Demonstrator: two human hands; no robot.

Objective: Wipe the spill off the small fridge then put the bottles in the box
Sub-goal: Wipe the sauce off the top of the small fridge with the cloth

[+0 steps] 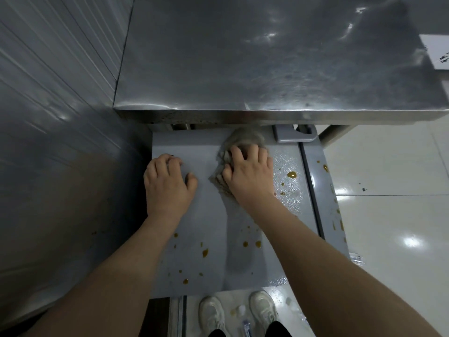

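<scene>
The small fridge's grey top (206, 215) lies below me, spotted with amber drops of spill (291, 175) at the right and more drops (205, 252) near the front. My right hand (250, 171) presses a crumpled grey cloth (245, 139) onto the far part of the top, fingers curled into it. A wiped, duller streak runs from the cloth back toward the front edge. My left hand (167, 181) rests on the fridge top at the far left, fingers bent, holding nothing. No bottles or box are plainly in view.
A stainless steel table (267, 57) overhangs the far edge of the fridge. A ribbed metal wall (48, 117) stands at the left. White tiled floor (388, 190) lies at the right. My white shoes (211, 314) stand at the fridge's front, with small items on the floor between them.
</scene>
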